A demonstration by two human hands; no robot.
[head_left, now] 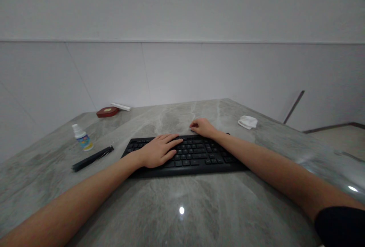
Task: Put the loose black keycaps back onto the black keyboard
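A black keyboard [196, 169] lies on the grey marbled table in front of me. My left hand [159, 150] rests flat over its left half, palm down with the fingers stretched across the keys. Over the keyboard's far edge, right of the middle, is my right hand [203, 127]. Its fingers are curled and pinched together. A small dark bit shows under those fingertips, too small to name. My right forearm passes over the right end of the keyboard and hides part of the keys.
Left of the keyboard lie a black brush-like tool [92, 158] and a white spray bottle [83, 138] with a blue and yellow label. Farther back are a reddish-brown case [107, 112] and a white strip [121, 106]. A folded white cloth [248, 122] sits at right, before the wall [176, 72].
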